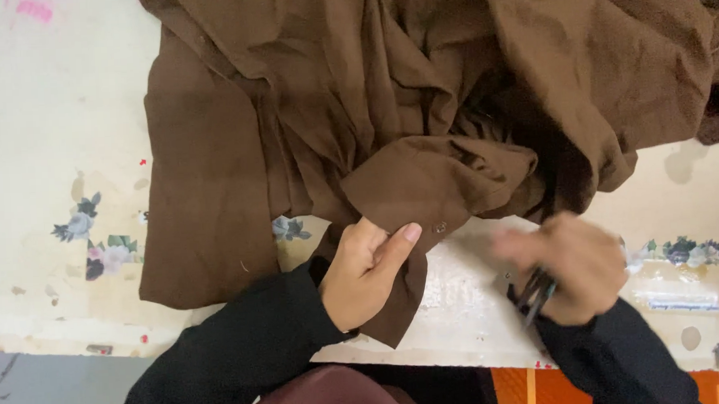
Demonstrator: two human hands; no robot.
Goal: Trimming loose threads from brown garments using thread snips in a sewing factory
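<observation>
Pinching a cuff of the brown garment (419, 86) at lower centre, the left hand (365, 273) closed to hold its button (440, 227) exposed over the counter (41, 119), while the blurred right hand (576, 265) gripped dark scissors (535, 295) lower right.

Garment (387, 96): plain dark brown, no print, filled 12 o'clock half of view; small dark button (440, 227) on cuff near centre. Table (41, 119): cream, worn, with grey-blue and pink flower motifs at 9 o'clock and 3 o'clock, pink smear at 11 o'clock, tiny red specks at 9 o'clock. Sleeves (245, 352): black, at 6 o'clock. Tool (535, 295) in right hand (577, 269): dark, blurred. Orange surface (529, 390) at 5 o'clock. Grey floor (45, 401) at 7 o'clock. Maroon cloth (336, 397) at 6 o'clock.
</observation>
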